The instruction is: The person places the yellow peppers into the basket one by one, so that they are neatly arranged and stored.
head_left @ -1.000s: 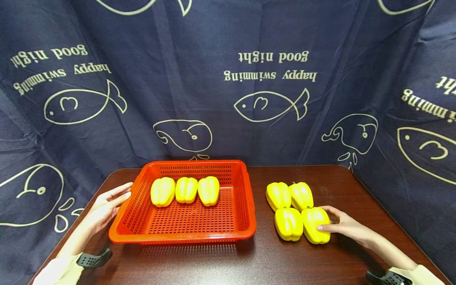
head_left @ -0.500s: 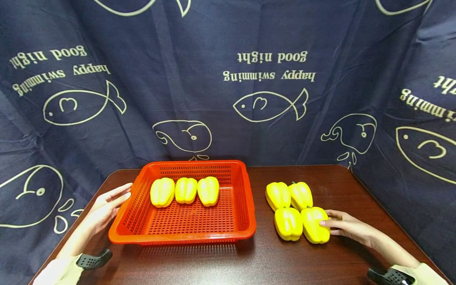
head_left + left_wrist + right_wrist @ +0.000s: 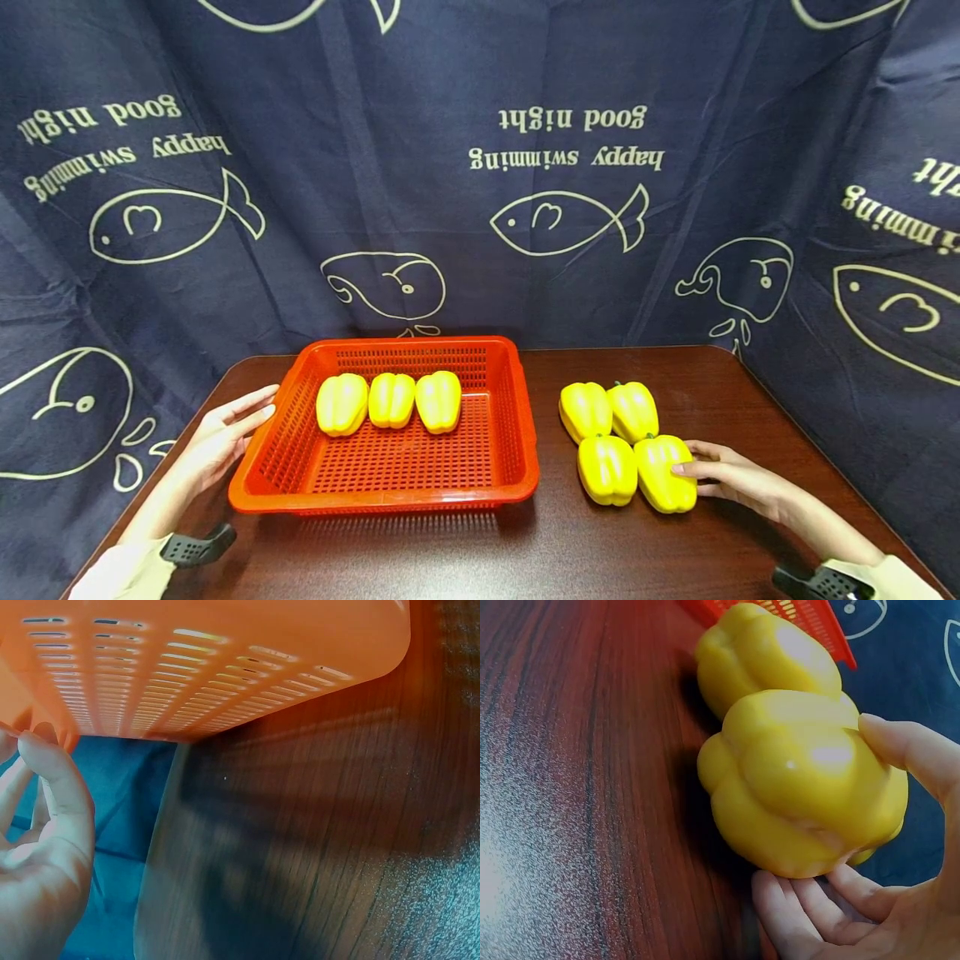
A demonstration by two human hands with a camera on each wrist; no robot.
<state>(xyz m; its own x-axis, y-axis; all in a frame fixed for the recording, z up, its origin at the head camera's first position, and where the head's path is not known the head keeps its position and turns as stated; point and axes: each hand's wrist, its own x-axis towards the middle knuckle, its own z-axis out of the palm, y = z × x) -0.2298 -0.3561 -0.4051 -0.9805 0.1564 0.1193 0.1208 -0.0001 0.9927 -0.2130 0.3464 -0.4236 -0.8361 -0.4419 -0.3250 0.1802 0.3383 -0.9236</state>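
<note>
A red plastic basket [image 3: 408, 500] stands left of centre with three yellow bell peppers in a row inside. My left hand [image 3: 217, 442] pinches its left rim; in the left wrist view the thumb [image 3: 60, 765] meets the rim. On the right, several more yellow bell peppers lie close together on the table. My right hand [image 3: 738, 479] holds the front-right bell pepper [image 3: 663, 479] from its right side. In the right wrist view the thumb [image 3: 900, 742] lies on the upper face of this pepper [image 3: 802, 787], with the other fingers along the opposite side.
The dark brown wooden table [image 3: 375, 558] ends at the back against a navy curtain [image 3: 465, 300] printed with fish and whales. Another bell pepper [image 3: 607, 471] touches the held one on its left. Two more peppers lie behind, one of them [image 3: 587, 412] nearest the basket.
My right hand has drawn back slightly to the right, its thumb now nearer the pepper's edge. The left hand, basket and peppers stay where they were.
</note>
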